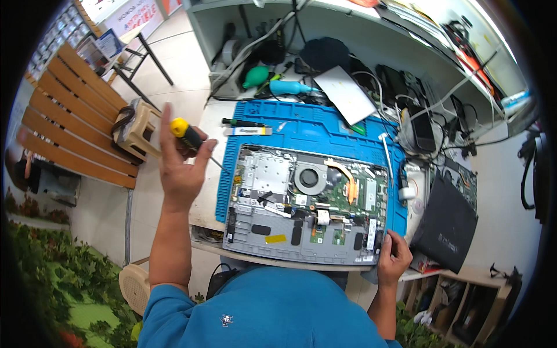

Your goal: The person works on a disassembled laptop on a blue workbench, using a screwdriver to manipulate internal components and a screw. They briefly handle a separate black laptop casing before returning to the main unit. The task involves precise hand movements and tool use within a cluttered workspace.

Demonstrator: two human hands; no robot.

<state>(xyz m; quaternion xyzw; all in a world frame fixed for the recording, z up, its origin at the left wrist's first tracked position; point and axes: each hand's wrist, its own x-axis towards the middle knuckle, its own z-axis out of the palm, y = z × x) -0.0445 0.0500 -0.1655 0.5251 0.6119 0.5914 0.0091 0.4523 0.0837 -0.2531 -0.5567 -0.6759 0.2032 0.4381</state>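
Observation:
My left hand (pixel 184 162) is raised left of the blue mat, closed round a screwdriver (pixel 188 134) with a yellow and black handle. One finger sticks up and is smeared by motion, and the thin shaft slants down toward the mat. An opened laptop base (pixel 278 223) lies on the blue repair mat (pixel 325 133), its insides bare: a round fan (pixel 310 178), a copper heat pipe (pixel 350 184) and green boards. At its near right corner my right hand (pixel 394 258) pinches the laptop's edge, fingers curled.
Behind the laptop lie another screwdriver (pixel 243 123), a blue bottle (pixel 290 87), a green air blower (pixel 256 76) and a white panel (pixel 346 94). To the right stand a dark laptop part (pixel 445 223) and loose cables. A beige stool (pixel 139 130) and wooden bench (pixel 81 113) are at left.

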